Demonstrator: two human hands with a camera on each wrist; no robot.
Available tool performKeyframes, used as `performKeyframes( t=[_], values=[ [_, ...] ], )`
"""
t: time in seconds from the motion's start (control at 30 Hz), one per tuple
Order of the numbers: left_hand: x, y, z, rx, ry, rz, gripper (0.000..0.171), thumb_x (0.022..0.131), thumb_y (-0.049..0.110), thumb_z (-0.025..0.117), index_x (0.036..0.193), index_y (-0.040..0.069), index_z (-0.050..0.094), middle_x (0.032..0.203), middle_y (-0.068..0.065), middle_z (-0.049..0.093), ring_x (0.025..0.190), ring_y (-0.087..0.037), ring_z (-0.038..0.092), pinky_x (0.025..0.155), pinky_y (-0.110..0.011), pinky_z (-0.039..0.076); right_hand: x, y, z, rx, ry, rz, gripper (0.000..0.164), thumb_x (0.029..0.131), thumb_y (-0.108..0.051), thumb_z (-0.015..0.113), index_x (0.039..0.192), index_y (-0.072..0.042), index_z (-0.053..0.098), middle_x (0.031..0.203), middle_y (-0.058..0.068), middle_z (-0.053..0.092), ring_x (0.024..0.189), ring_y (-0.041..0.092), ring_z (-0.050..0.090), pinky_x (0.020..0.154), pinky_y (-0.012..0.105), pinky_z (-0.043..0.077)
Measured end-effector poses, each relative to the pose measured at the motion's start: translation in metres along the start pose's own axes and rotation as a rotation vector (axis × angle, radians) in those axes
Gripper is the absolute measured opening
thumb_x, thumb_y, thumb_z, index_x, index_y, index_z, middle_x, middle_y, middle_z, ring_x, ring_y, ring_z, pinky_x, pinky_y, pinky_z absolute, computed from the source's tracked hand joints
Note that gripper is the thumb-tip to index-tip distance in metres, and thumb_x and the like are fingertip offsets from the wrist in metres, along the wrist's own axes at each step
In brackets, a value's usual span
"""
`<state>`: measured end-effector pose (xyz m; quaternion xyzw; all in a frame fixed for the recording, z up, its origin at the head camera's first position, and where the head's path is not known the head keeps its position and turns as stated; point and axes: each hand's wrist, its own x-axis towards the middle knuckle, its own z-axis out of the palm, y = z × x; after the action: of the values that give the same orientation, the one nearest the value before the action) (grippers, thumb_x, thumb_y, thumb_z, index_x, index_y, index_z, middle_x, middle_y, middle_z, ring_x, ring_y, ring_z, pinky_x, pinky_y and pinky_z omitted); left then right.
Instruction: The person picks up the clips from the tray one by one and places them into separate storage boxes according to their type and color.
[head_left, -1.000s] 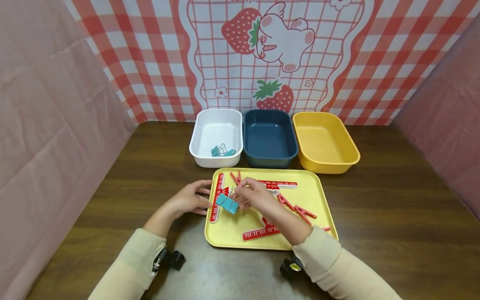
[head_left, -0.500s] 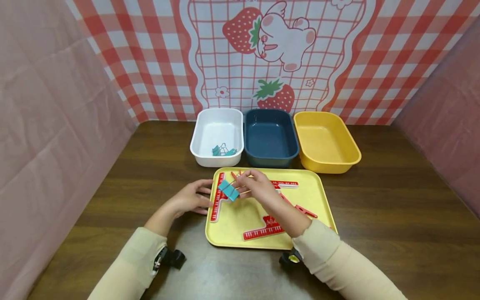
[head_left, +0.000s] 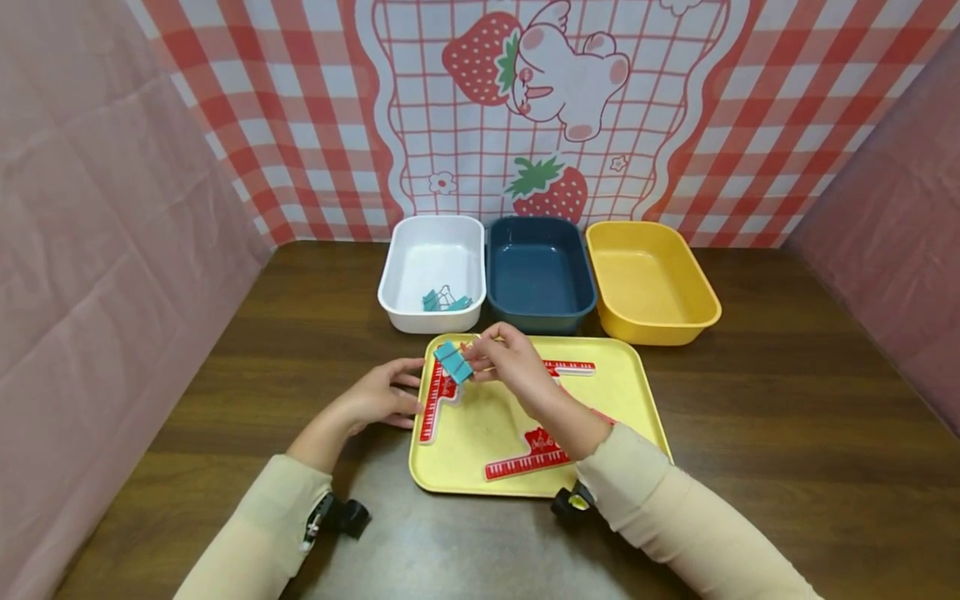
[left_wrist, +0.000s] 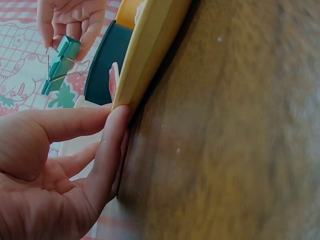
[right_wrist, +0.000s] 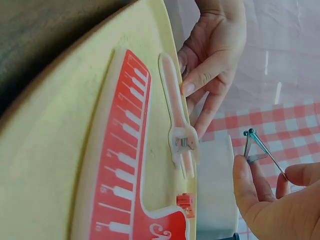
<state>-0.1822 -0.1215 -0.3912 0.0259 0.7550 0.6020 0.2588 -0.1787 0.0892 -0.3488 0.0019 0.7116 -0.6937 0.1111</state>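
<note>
My right hand (head_left: 510,362) pinches a teal binder clip (head_left: 453,362) by its wire handles, above the far left part of the yellow tray (head_left: 487,433). In the right wrist view the same binder clip (right_wrist: 257,145) hangs beyond the tray rim, between thumb and fingers. My left hand (head_left: 382,396) is at the tray's left rim; in the left wrist view its thumb and a finger (left_wrist: 112,140) pinch that rim. Red clips with a piano-key print lie on the tray: one at the left (head_left: 432,404), one in front (head_left: 525,467), one at the back (head_left: 573,367).
Behind the tray stand a white bin (head_left: 386,292) with several teal binder clips (head_left: 450,304) in it, a dark blue bin (head_left: 543,321) and a yellow bin (head_left: 660,333). A checked cloth (head_left: 300,125) backs the wooden table (head_left: 765,375). My right forearm covers part of the tray.
My right hand has lifted the binder clip and carried it away from me, toward the tray's far edge. My left hand has stayed at the left rim.
</note>
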Motion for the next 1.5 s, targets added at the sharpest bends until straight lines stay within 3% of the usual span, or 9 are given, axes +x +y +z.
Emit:
performKeyframes(
  t=[0.43, 0.73, 0.87, 1.23, 1.5],
  values=[
    [-0.001, 0.001, 0.0, -0.003, -0.001, -0.001, 0.068, 0.083, -0.011, 0.06, 0.143, 0.002, 0.029, 0.126, -0.027, 0.04, 0.088, -0.027, 0.06, 0.068, -0.039, 0.057, 0.013, -0.008, 0.002, 0.04, 0.05, -0.073, 0.008, 0.094, -0.008, 0.045, 0.092, 0.0, 0.048, 0.095, 0.02, 0.061, 0.071, 0.016, 0.06, 0.071, 0.036, 0.057],
    [0.0, 0.0, 0.0, 0.0, 0.017, -0.018, 0.067, 0.083, -0.01, 0.06, 0.142, 0.005, 0.032, 0.124, -0.024, 0.043, 0.086, -0.026, 0.061, 0.068, -0.038, 0.057, 0.026, -0.013, 0.004, 0.051, 0.07, -0.104, 0.009, 0.094, -0.009, 0.047, 0.094, 0.0, 0.048, 0.094, 0.017, 0.061, 0.071, 0.016, 0.061, 0.081, 0.047, 0.053],
    [0.0, 0.0, 0.0, 0.003, 0.015, -0.013, 0.067, 0.083, -0.01, 0.06, 0.143, 0.004, 0.032, 0.124, -0.025, 0.043, 0.086, -0.027, 0.061, 0.068, -0.038, 0.057, 0.032, -0.015, 0.005, 0.067, 0.083, -0.121, 0.011, 0.096, -0.01, 0.046, 0.095, 0.001, 0.048, 0.094, 0.019, 0.06, 0.072, 0.017, 0.061, 0.081, 0.045, 0.053],
    [-0.001, 0.001, 0.0, 0.005, 0.012, -0.01, 0.067, 0.083, -0.01, 0.06, 0.142, 0.004, 0.032, 0.124, -0.025, 0.043, 0.086, -0.026, 0.061, 0.068, -0.038, 0.057, 0.05, -0.019, 0.009, 0.13, 0.194, -0.077, 0.008, 0.095, -0.008, 0.048, 0.092, -0.001, 0.049, 0.098, 0.024, 0.063, 0.075, 0.02, 0.064, 0.08, 0.041, 0.054],
    [0.0, 0.0, 0.0, -0.005, 0.0, -0.001, 0.068, 0.083, -0.01, 0.06, 0.143, 0.003, 0.031, 0.124, -0.026, 0.042, 0.086, -0.026, 0.06, 0.068, -0.039, 0.057, 0.061, -0.022, 0.011, 0.153, 0.219, -0.044, 0.009, 0.095, -0.009, 0.052, 0.092, -0.001, 0.05, 0.099, 0.023, 0.063, 0.078, 0.022, 0.064, 0.079, 0.039, 0.054]
  ],
)
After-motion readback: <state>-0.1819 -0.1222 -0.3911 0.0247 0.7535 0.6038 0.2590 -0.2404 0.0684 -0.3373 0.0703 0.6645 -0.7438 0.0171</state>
